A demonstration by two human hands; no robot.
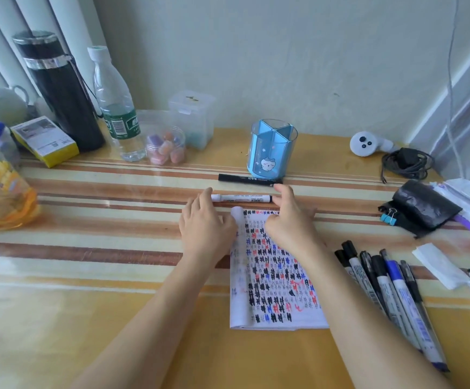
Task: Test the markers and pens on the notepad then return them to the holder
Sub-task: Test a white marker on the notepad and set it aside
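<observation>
A white marker (242,197) lies crosswise on the table just beyond the notepad (275,276), whose page is full of black, blue and red test marks. My left hand (205,223) touches the marker's left cap end with a fingertip and rests on the notepad's rolled left edge. My right hand (289,217) reaches a straight finger to the marker's right end. A black marker (249,179) lies in front of the empty blue pen holder (273,148). Several markers and pens (390,290) lie in a pile to the right of the notepad.
At the back left stand a black flask (59,94), a water bottle (116,108), small plastic jars (166,147) and a yellow box (45,141). A yellow bag (1,192) sits at the left edge. A black pouch (421,209), cable (404,164) and tissue (438,265) lie on the right.
</observation>
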